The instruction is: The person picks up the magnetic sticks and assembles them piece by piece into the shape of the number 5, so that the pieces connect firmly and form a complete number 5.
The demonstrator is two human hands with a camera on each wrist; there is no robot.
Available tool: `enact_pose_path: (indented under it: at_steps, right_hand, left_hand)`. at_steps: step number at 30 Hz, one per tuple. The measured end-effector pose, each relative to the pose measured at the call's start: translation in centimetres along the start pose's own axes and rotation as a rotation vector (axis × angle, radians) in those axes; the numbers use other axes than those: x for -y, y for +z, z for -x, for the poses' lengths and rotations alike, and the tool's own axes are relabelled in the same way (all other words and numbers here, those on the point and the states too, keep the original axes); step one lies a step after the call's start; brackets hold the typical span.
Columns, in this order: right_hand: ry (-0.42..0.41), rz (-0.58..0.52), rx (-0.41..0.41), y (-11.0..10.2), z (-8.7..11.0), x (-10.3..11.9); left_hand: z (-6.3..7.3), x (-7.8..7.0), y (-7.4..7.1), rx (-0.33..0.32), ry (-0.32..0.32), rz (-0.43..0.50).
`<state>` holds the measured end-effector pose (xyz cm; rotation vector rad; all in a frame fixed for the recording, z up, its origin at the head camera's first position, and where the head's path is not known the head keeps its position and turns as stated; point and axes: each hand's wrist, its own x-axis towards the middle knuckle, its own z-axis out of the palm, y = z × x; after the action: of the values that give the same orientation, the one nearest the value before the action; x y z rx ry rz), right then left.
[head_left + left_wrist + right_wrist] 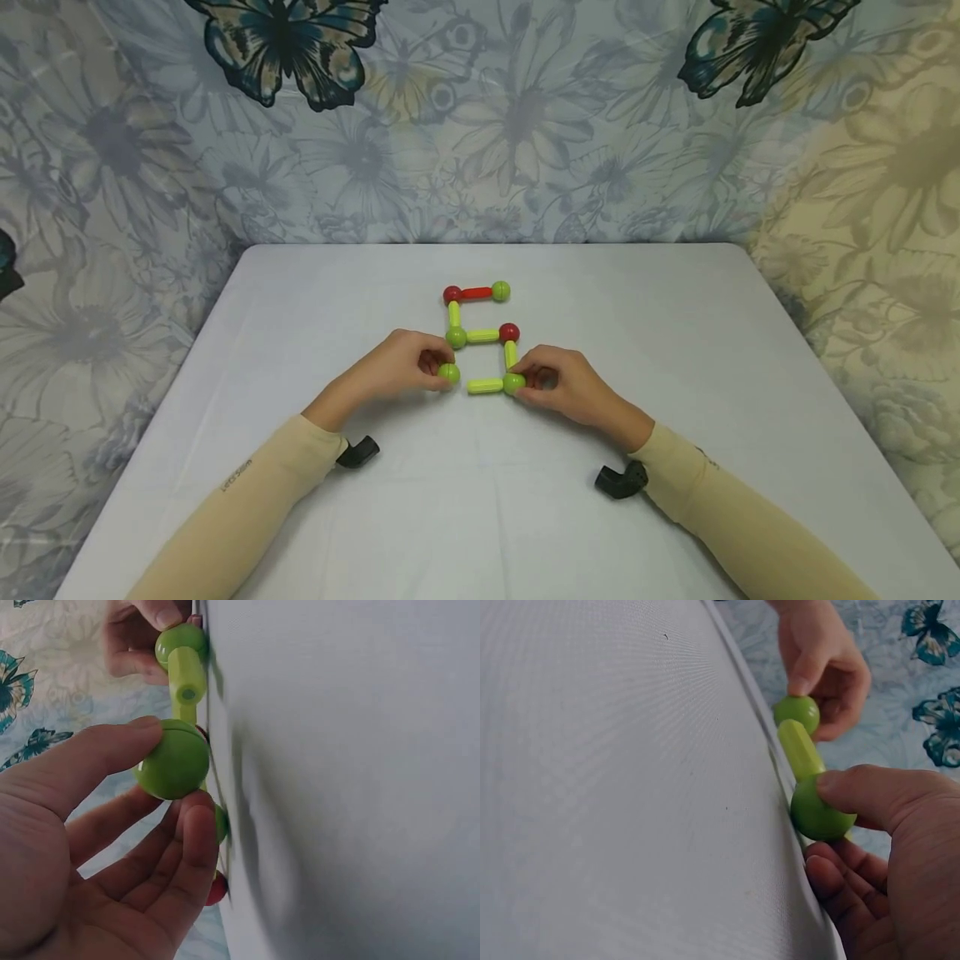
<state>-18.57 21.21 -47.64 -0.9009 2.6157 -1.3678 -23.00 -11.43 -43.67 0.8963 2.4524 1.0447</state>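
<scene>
A loose green ball [449, 373] is pinched between the thumb and fingers of my left hand [401, 364]. My right hand [564, 383] pinches another green ball [514, 383] at the near right corner of a joined shape. From that ball a yellow-green rod [485, 386] points left, its free end a short gap from the loose ball. A second yellow-green rod [511, 354] runs back to a red ball [509, 332]. In the left wrist view the rod's end [188, 694] faces the held ball [174, 760].
Further back, the shape continues through a yellow-green rod [482, 336], a green ball [456, 337], an upright-running rod [454, 315], a red ball [452, 295], a red rod [476, 293] and a green end ball [501, 290]. All lies on a white-covered table [337, 292] before a patterned backdrop [517, 125].
</scene>
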Motion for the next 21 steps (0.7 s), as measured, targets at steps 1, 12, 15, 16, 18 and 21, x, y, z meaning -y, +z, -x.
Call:
enact_pose_path:
  at_steps: [1, 12, 15, 16, 18, 21]
  right_hand:
    - [-0.001, -0.002, 0.000, 0.0, 0.0, 0.0]
    - [-0.005, -0.004, -0.004, 0.1, 0.1, 0.1]
    - [-0.004, -0.008, 0.009, 0.2, 0.3, 0.0]
    - [-0.007, -0.005, 0.009, 0.2, 0.3, 0.1]
    - [-0.018, -0.002, 0.007, 0.1, 0.2, 0.2]
    - [-0.029, 0.003, 0.001, -0.1, 0.0, 0.4]
  left_hand:
    - [0.1, 0.0, 0.2, 0.009, 0.002, -0.003]
    - [0.3, -0.1, 1.2, 0.035, 0.001, 0.015]
    - [0.5, -0.2, 1.5, 0.045, 0.003, 0.018]
    - [0.5, -0.2, 1.6, 0.046, 0.007, 0.018]
    - [0.6, -0.4, 1.6, 0.040, 0.015, 0.018]
    - [0.7, -0.6, 1.6, 0.024, 0.016, 0.017]
